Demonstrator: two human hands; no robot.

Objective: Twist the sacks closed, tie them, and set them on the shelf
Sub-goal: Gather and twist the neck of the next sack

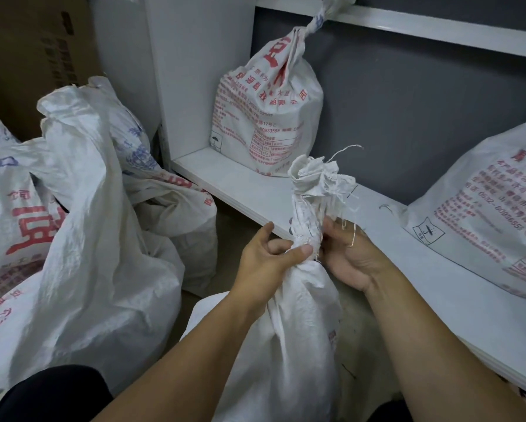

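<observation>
Grey wall backs a low white shelf (255,190), and two sacks already stand on it: one at the back (267,117) with its neck twisted and knotted, and one at the right (484,214) whose top runs out of view, so whether it is tied cannot be told. In front of the shelf, on the floor between the person's forearms, stands the sack in work (301,315). Its mouth is gathered into a tight twisted neck (307,214) with a frayed tuft above. The left hand (264,257) is closed round the base of that neck, thumb laid across it, and the right hand (350,257) grips the neck from the other side with fingers curled. A thin pale string (353,239) lies over a finger of the right hand, and another loose thread rises from the tuft. By my reading the twist is done and the tying is in hand; no finished knot shows here, and the lift to the shelf is left. To the left slump at least three more sacks, a large one (97,239), one at the frame's edge (9,208) and one behind (170,190). Their mouths are open and loose, so much of the job remains. A cardboard box (27,56) stands behind them. The stretch of shelf between the two placed sacks looks free, and nothing appears to block the way up to it.
</observation>
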